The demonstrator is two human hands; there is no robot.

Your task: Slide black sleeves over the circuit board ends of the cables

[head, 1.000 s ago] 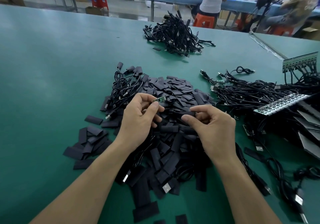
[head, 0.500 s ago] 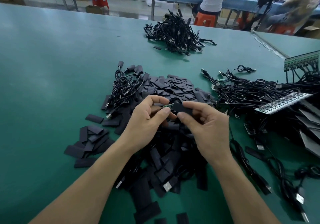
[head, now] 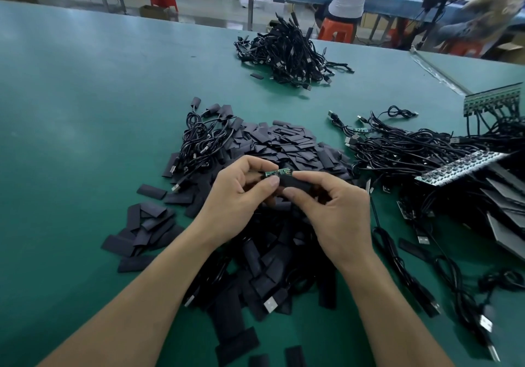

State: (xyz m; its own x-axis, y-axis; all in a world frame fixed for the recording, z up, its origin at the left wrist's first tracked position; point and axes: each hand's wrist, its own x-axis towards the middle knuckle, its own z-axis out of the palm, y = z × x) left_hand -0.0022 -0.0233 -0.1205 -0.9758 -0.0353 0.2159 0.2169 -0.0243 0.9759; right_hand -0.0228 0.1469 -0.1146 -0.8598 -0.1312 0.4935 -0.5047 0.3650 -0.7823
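1. Left hand point(head: 238, 196): held above the surface point(head: 85, 111) at the centre. Its fingers point(head: 255, 164) are curled, with thumb and forefinger clamped on a small green circuit board point(head: 277, 172).
2. Right hand point(head: 332, 210): just beside the left hand, at its 3 o'clock. Thumb and forefinger are pinched together on a black sleeve point(head: 295, 183); the other fingers are loosely bent.
3. Board and sleeve: the sleeve lies against the board's lower edge, at its 4 o'clock. The board's green face is uncovered; whether its end has entered the sleeve's mouth cannot be told.
4. Pile of loose sleeves point(head: 287, 145): directly under and behind both hands, running from 12 o'clock round to 6 o'clock. A smaller scatter of sleeves point(head: 147, 224) lies at 8 o'clock.
5. Coiled cables point(head: 204, 139): at 11 o'clock, touching the pile's edge.
6. Cable tangle point(head: 412, 151): at 3 o'clock, with strips of joined boards point(head: 460, 168) resting on it.
7. Far cable heap point(head: 287, 51): at 12 o'clock, well apart from the pile.
8. USB plug point(head: 270, 304): at 6 o'clock, among the sleeves between the forearms.
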